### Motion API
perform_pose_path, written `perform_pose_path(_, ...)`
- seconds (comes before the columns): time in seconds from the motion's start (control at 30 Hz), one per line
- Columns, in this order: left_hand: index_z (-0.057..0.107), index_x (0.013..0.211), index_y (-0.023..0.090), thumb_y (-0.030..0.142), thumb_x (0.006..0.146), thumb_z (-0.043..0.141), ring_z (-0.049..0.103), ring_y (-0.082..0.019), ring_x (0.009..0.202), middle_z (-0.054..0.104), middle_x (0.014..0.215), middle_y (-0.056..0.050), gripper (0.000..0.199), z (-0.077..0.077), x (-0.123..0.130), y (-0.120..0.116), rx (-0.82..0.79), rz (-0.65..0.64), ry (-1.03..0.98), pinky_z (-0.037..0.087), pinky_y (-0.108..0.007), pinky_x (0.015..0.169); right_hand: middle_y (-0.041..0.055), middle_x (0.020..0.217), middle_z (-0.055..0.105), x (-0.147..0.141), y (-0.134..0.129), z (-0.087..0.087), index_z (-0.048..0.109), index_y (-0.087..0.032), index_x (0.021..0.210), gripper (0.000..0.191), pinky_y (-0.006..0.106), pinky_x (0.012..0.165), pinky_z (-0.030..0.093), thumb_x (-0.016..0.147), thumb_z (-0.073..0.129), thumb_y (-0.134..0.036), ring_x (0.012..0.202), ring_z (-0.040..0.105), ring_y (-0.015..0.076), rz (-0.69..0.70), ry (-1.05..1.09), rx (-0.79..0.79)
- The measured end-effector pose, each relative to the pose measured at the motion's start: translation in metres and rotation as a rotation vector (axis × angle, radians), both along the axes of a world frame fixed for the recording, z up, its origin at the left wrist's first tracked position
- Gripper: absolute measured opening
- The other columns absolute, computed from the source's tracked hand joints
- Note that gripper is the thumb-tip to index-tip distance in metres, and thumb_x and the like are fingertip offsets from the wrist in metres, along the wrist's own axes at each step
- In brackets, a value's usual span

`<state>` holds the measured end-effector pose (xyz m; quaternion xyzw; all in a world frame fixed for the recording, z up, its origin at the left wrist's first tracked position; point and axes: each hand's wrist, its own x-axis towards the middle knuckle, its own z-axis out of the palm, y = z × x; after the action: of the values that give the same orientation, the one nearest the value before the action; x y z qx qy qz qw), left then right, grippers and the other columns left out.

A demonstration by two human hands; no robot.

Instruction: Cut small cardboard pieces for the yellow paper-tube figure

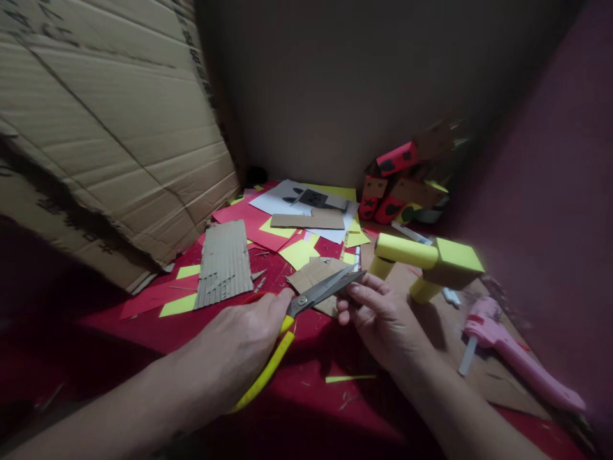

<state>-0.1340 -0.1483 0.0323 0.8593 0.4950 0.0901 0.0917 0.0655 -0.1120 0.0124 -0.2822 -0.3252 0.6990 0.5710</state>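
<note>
My left hand [253, 329] is wrapped around the yellow handles of a pair of scissors [306, 299]. The blades point right, slightly parted, and their tips reach the fingers of my right hand [378, 313]. Those fingers are pinched together beside the tips; whatever is between them is too small or hidden to name. Below and behind the blades lies a piece of brown cardboard [311, 273]. Just past my right hand stands a figure of yellow paper tubes and a box [407, 250].
Corrugated cardboard [225, 262], a cardboard strip [309, 220] and coloured paper sheets [239, 223] lie on the red cloth [191, 338]. A pink glue gun [517, 358] rests at right. Red and brown tube figures [397, 179] stand at back. A big cardboard box [119, 115] rises at left.
</note>
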Motion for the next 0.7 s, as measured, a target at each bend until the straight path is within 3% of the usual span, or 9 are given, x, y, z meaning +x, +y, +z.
perform_pose_path(0.2,0.048,0.103,0.021,0.027,0.090,0.035,0.055,-0.017,0.057,0.061,0.072,-0.003,0.020,0.007,-0.008,0.012,-0.054,0.050,0.002,0.035,-0.025,0.050,0.0009,0.064,0.064,0.001,-0.001,0.001,0.066,-0.013,0.071,0.016,0.019,0.042,0.049,0.061,0.078,-0.015,0.051,0.059,0.0108,-0.019,-0.049,-0.050)
perform_pose_path(0.33,0.050,0.102,0.016,0.028,0.087,0.037,0.061,-0.026,0.071,0.064,0.082,-0.012,0.023,0.007,-0.009,0.054,0.029,0.251,0.186,0.038,-0.030,0.057,0.0029,0.067,0.065,0.002,-0.001,0.000,0.065,-0.014,0.071,0.016,0.021,0.043,0.048,0.063,0.077,-0.019,0.053,0.059,0.0117,0.009,-0.119,-0.019)
perform_pose_path(0.4,0.053,0.098,0.014,0.031,0.087,0.038,0.062,-0.028,0.077,0.065,0.087,-0.016,0.025,0.006,-0.009,0.077,0.021,0.277,0.222,0.039,-0.031,0.058,0.0030,0.067,0.064,0.002,-0.001,0.000,0.064,-0.014,0.073,0.016,0.021,0.043,0.047,0.064,0.076,-0.021,0.053,0.059,0.0118,0.025,-0.157,-0.008)
perform_pose_path(0.53,0.058,0.090,0.013,0.029,0.083,0.044,0.063,-0.028,0.073,0.066,0.086,-0.017,0.022,0.008,-0.011,0.105,0.013,0.277,0.232,0.038,-0.030,0.054,0.0016,0.069,0.063,0.002,0.003,0.005,0.063,-0.014,0.075,0.015,0.021,0.045,0.047,0.066,0.074,-0.020,0.052,0.058,0.0106,0.046,-0.230,0.015)
perform_pose_path(0.63,0.060,0.088,0.012,0.030,0.085,0.044,0.062,-0.029,0.079,0.064,0.093,-0.019,0.024,0.022,-0.010,0.107,0.076,0.248,0.212,0.039,-0.032,0.058,0.0019,0.072,0.062,0.002,0.011,0.012,0.064,-0.014,0.077,0.013,0.022,0.047,0.047,0.068,0.072,-0.020,0.054,0.058,0.0103,0.076,-0.268,0.055)
perform_pose_path(0.7,0.060,0.090,0.014,0.033,0.088,0.041,0.061,-0.026,0.081,0.064,0.093,-0.015,0.027,0.034,-0.004,0.103,0.082,0.183,0.133,0.041,-0.031,0.062,0.0015,0.070,0.062,-0.001,0.017,0.017,0.064,-0.014,0.077,0.013,0.022,0.047,0.048,0.068,0.071,-0.021,0.053,0.057,0.0103,0.077,-0.268,0.067)
